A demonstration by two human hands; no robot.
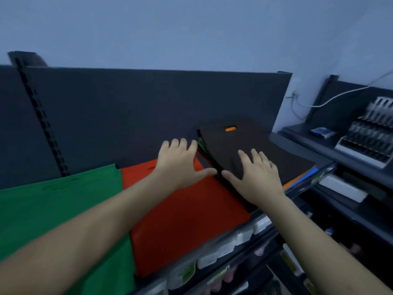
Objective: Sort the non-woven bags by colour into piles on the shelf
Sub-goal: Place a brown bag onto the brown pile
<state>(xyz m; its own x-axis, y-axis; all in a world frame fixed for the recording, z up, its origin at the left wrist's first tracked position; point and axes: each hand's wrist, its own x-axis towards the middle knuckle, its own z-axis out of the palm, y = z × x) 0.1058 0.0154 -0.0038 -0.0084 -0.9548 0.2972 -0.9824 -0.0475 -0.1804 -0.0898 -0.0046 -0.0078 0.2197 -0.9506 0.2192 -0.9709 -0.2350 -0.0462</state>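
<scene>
Three piles lay on the shelf (285, 143): one green pile (53, 209) touching one red pile (187, 226), then one black-topped stack (244, 141) reaching the front edge. Two hands lay flat, fingers spread: the left hand (178, 165) on red, the right hand (257, 177) on black. Bare shelf showed right of the stack.
</scene>
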